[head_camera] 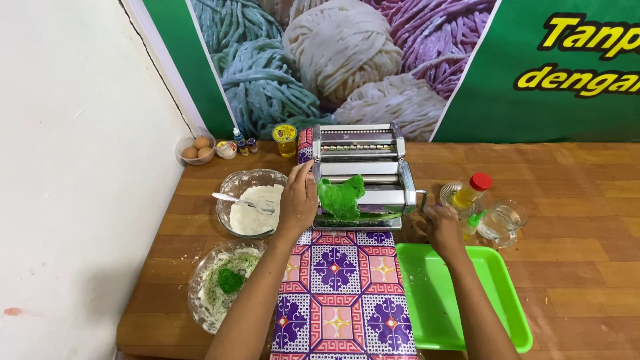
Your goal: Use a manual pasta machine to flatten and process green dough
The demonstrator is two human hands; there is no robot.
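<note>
Centre frame, the left hand [298,200] lies open against the pasta machine [360,175] beside green dough [341,195]; the right hand [441,225] grips its crank [423,199].

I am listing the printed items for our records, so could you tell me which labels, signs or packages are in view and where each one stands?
Banner: back wall, green, yellow lettering, pictured noodle nests.
Jar: left of the pasta machine, yellow label.
Bottle: right of the machine, yellow liquid, red cap.
Small dropper bottles: by the egg bowl.

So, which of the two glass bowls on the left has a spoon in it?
The bowl of white flour, nearer the pasta machine. The other bowl holds green dough, no spoon.
</note>
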